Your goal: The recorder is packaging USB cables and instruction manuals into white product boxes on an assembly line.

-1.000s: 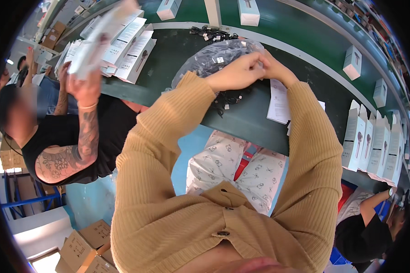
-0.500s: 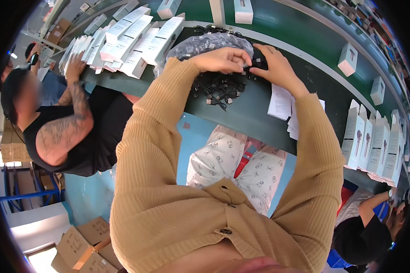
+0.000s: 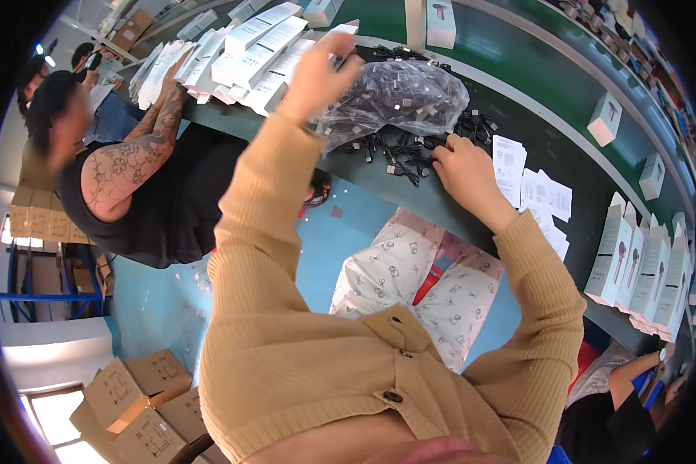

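Note:
My left hand (image 3: 317,77), slightly blurred, is raised at the near end of the stacked white boxes (image 3: 261,58). Its thumb and forefinger are apart, and I see nothing between them. Down at the right edge of a heap of black USB cables (image 3: 400,158), my right hand (image 3: 468,176) lies palm down with bent fingers closed. Whatever its fingertips hold is hidden. Between the hands and just beyond them rests a clear plastic bag (image 3: 414,97) full of cables. Printed white leaflets (image 3: 545,193) are spread to the right of my right hand.
More upright white boxes (image 3: 634,271) stand at the right end of the dark green bench (image 3: 371,174). Single boxes (image 3: 605,118) sit along the far ledge. A co-worker in black (image 3: 155,193) works at my left, another (image 3: 611,394) at lower right. Cardboard cartons (image 3: 143,402) are behind at left.
My left hand has left the cables and moved left to the boxes. My right hand has drawn nearer, from the bag's right side to the cable heap. The view has shifted slightly.

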### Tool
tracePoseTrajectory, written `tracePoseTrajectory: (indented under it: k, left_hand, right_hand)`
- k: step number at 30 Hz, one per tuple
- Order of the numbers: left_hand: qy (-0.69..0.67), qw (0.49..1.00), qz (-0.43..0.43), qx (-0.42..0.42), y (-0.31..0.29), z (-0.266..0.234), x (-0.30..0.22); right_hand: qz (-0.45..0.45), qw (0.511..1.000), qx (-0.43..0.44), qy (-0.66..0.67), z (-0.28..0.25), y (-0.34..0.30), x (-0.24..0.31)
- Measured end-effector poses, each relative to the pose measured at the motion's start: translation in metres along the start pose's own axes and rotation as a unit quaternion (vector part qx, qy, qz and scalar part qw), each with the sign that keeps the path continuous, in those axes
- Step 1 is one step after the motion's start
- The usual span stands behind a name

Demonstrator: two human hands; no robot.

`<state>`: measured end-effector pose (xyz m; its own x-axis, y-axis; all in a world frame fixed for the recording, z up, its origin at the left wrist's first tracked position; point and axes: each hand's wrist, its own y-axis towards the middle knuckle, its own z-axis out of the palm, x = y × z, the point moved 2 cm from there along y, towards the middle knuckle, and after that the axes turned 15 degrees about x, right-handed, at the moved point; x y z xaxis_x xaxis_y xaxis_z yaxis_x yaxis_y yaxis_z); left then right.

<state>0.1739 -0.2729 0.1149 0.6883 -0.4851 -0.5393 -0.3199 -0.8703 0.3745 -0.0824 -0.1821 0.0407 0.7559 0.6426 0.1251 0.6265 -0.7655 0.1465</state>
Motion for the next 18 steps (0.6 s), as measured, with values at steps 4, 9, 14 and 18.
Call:
tracePoseTrajectory:
  k: [4, 9, 14, 18]
  left_hand:
    - [0.169, 0.981, -0.096, 0.022, 0.018, -0.012, 0.128]
    - [0.213, 0.971, -0.105, 0.026, 0.023, 0.003, 0.137]
    - [0.042, 0.991, -0.067, -0.109, -0.003, -0.044, 0.089]
    - [-0.344, 0.935, -0.051, -0.075, -0.065, -0.045, 0.007]
  right_hand:
    - [-0.001, 0.999, -0.016, 0.045, -0.013, 0.005, 0.005]
    - [0.081, 0.974, -0.011, 0.213, -0.037, -0.006, -0.009]
    - [0.073, 0.940, -0.072, 0.325, -0.068, -0.028, -0.024]
    - [0.119, 0.934, -0.110, 0.320, -0.056, -0.048, -0.049]
